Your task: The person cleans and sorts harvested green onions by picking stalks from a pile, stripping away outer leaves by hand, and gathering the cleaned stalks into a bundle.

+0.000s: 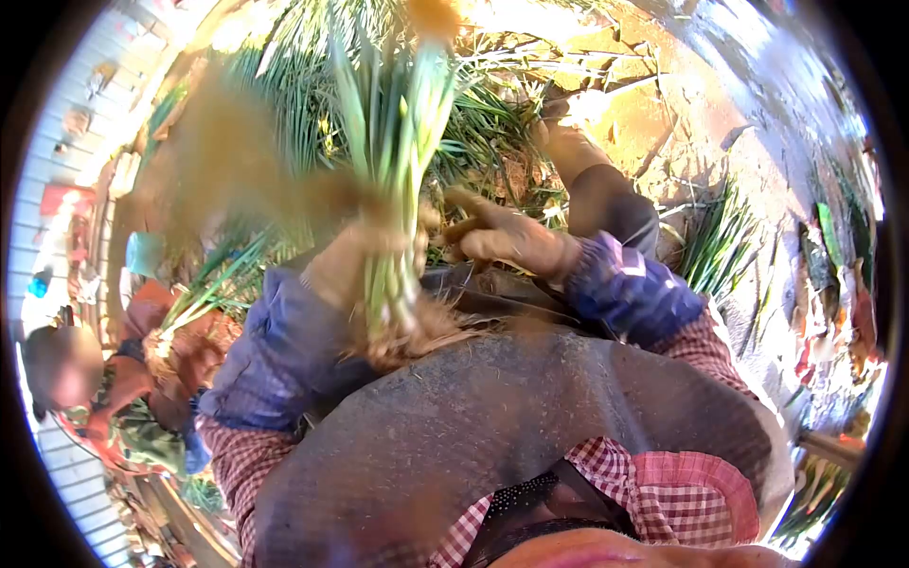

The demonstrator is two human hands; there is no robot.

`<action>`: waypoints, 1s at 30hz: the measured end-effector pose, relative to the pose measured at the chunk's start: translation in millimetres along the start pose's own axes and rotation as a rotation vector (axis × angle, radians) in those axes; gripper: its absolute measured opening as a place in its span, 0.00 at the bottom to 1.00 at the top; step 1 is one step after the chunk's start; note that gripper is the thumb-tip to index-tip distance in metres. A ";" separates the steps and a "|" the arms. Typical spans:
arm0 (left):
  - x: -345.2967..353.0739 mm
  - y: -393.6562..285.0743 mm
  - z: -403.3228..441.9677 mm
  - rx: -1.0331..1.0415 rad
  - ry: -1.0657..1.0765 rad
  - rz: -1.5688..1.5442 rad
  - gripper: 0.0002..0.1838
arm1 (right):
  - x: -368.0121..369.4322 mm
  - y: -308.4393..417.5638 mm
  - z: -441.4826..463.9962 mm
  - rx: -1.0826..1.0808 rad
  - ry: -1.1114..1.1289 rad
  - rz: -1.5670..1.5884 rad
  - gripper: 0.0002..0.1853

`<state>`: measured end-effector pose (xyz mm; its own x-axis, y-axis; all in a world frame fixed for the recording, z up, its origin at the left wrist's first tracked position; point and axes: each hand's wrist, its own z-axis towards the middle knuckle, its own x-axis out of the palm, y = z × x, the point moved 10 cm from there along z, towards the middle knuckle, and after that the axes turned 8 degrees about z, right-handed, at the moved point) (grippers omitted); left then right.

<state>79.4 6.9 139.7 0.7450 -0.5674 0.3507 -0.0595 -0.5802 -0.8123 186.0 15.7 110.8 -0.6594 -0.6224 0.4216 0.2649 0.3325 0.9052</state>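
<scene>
An upright bunch of green onions (402,151) stands in front of my body, leaves pointing away and pale roots towards my lap. My left hand (352,251), in a light glove, is closed round its stalks; a brown smear on the lens hides part of the fingers. Just right of the stalks is my right hand (516,239), also gloved, with its fingers apart and nothing visible in them. A dark apron (530,407) covers my lap below the roots.
A large pile of green onions (294,104) lies on the ground ahead, with a smaller heap (720,241) at the right. At the left sits another person (142,426) near more onions (213,284). A turquoise container (144,253) stands beyond them.
</scene>
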 end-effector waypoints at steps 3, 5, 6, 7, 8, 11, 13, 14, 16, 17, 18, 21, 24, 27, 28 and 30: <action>5.9 20.3 -42.5 -0.251 -0.041 0.366 0.33 | 36.1 18.1 32.0 -0.023 0.113 0.436 0.52; -6.4 16.1 -73.3 -0.197 -0.050 0.640 0.34 | 32.5 -10.4 53.6 0.024 0.209 0.597 0.52; -27.3 32.1 -100.9 -0.328 -0.049 0.723 0.34 | 26.0 -15.6 58.3 -0.045 0.159 0.730 0.51; -37.9 34.9 -126.0 -0.453 -0.063 0.937 0.35 | 10.5 -18.8 60.3 -0.078 0.097 0.938 0.45; -56.2 47.5 -149.7 -0.395 -0.064 1.117 0.37 | -8.7 -21.0 61.5 -0.126 0.027 1.044 0.43; -61.1 45.3 -225.1 -0.567 -0.225 1.488 0.40 | -96.8 -27.7 56.3 -0.308 -0.254 1.050 0.37; -52.9 44.4 -255.1 -0.978 -0.259 1.584 0.37 | -155.6 -35.4 50.2 -0.374 -0.385 1.005 0.34; -76.2 55.5 -285.1 -0.880 -0.334 1.680 0.35 | -179.2 -40.4 48.0 -0.395 -0.432 0.976 0.33; -99.9 69.7 -333.5 -0.746 -0.481 1.803 0.32 | -211.4 -47.7 45.3 -0.421 -0.503 0.932 0.30; -98.1 68.7 -338.5 -0.737 -0.528 1.809 0.31 | -221.7 -50.8 43.8 -0.427 -0.520 0.915 0.28; -96.1 69.3 -344.9 -0.740 -0.563 1.807 0.31 | -226.3 -48.9 41.1 -0.444 -0.545 0.901 0.26; -90.9 70.0 -355.8 -0.748 -0.633 1.797 0.29 | -230.4 -44.1 35.8 -0.422 -0.514 0.953 0.16; -81.9 68.5 -350.7 -0.741 -0.686 1.787 0.27 | -263.5 -54.7 36.8 -0.418 -0.547 0.761 0.19; -79.9 69.7 -352.6 -0.750 -0.700 1.790 0.27 | -273.4 -60.9 23.7 -0.351 -0.785 0.633 0.13; -79.9 70.2 -353.1 -0.750 -0.706 1.793 0.27 | -279.0 -61.0 17.2 -0.334 -0.890 0.535 0.11; -79.9 70.4 -356.0 -0.750 -0.720 1.796 0.27 | -319.9 -56.4 4.8 -0.332 -1.061 -0.041 0.10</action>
<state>-220.7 -196.6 220.4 -0.3778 -0.4767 -0.7937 -0.9141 0.0560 0.4015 378.6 199.6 -75.4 -0.8973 0.3460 0.2741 0.2992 0.0203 0.9540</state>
